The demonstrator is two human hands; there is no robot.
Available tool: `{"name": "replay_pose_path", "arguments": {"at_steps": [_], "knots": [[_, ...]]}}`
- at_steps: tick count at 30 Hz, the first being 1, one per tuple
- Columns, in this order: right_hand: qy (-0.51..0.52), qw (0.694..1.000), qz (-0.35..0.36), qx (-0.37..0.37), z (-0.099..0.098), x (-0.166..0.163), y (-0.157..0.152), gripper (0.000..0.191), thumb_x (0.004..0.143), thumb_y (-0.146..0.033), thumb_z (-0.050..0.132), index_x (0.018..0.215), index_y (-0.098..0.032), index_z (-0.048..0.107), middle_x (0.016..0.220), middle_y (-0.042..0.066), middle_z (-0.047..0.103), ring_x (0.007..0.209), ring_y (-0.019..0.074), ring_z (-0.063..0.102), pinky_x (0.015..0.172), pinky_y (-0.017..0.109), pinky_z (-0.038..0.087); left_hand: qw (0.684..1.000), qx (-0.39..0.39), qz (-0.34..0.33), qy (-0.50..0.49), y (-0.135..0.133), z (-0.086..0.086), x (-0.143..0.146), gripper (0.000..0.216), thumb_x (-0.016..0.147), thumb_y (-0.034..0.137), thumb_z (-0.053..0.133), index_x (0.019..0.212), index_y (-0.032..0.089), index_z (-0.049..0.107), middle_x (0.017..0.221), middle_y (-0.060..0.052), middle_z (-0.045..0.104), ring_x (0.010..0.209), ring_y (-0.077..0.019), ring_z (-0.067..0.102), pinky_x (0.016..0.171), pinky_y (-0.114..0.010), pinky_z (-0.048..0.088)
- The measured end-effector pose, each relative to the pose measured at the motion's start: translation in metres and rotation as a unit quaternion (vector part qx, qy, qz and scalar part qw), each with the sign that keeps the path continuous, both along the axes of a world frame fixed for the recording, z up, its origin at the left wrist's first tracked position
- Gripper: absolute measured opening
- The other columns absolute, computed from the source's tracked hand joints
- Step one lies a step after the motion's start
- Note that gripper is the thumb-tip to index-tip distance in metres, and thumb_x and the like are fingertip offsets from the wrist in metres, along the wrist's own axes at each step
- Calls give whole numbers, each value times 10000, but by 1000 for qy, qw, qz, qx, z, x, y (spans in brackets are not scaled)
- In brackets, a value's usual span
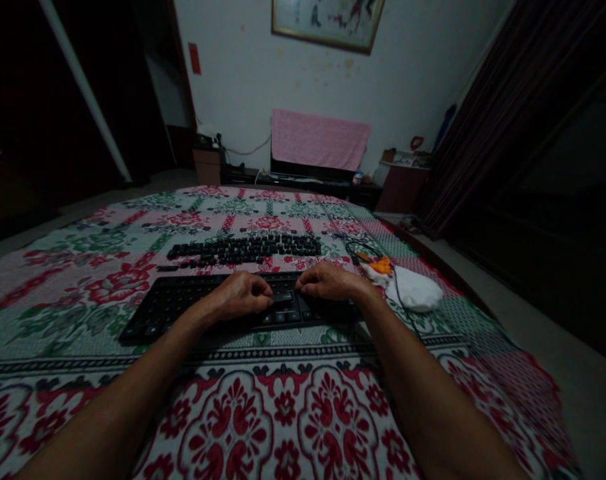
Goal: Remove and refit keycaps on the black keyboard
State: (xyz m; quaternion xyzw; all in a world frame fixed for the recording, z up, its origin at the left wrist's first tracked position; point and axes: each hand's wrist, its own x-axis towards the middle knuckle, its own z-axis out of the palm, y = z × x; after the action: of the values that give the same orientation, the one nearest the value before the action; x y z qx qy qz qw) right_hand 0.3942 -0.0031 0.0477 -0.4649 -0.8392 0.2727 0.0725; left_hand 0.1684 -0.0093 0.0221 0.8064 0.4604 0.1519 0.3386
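Note:
A black keyboard [157,307] lies on the patterned cloth in front of me, many of its key positions bare. My left hand [240,295] rests over its middle, fingers pinched at the left end of a wide black keycap [283,297]. Just past the right end of that keycap, my right hand [325,281] is closed in a pinch close to the keyboard. Whatever sits between the right fingertips is too dark and small to make out. Behind the keyboard, loose black keycaps [243,250] lie in rough rows.
A patterned cloth [283,413] covers the surface. To the right lie a black cable [365,247], an orange item [381,265] and a white bundle [417,290]. Farther back, a pink towel [320,139] hangs over a dark screen by the wall.

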Motion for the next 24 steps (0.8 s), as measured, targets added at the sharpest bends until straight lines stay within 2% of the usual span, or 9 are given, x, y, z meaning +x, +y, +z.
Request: {"name": "replay_pose_path", "arguments": {"at_steps": [8, 15, 24], "knots": [[-4, 1000, -8, 11, -2, 0, 2, 286, 694, -137, 448, 877, -129, 668, 671, -16, 604, 593, 82, 495, 584, 171, 358, 999, 2, 46, -16, 6, -7, -3, 308, 643, 375, 495, 782, 150, 652, 587, 17, 582, 494, -98, 477, 434, -191, 310], [-6, 999, -19, 30, -6, 0, 4, 252, 684, -154, 470, 828, -135, 675, 663, -15, 598, 617, 93, 496, 594, 179, 357, 998, 11, 58, -10, 12, -13, -6, 338, 654, 418, 488, 795, 156, 649, 601, 14, 584, 503, -106, 481, 436, -205, 303], [-2, 999, -15, 30, -9, 1, 5, 266, 693, -175, 468, 854, -133, 676, 703, -10, 624, 621, 94, 510, 608, 187, 360, 999, 6, 47, -5, 10, -8, -5, 326, 653, 405, 493, 784, 149, 646, 605, 10, 587, 510, -107, 486, 450, -205, 317]]}}
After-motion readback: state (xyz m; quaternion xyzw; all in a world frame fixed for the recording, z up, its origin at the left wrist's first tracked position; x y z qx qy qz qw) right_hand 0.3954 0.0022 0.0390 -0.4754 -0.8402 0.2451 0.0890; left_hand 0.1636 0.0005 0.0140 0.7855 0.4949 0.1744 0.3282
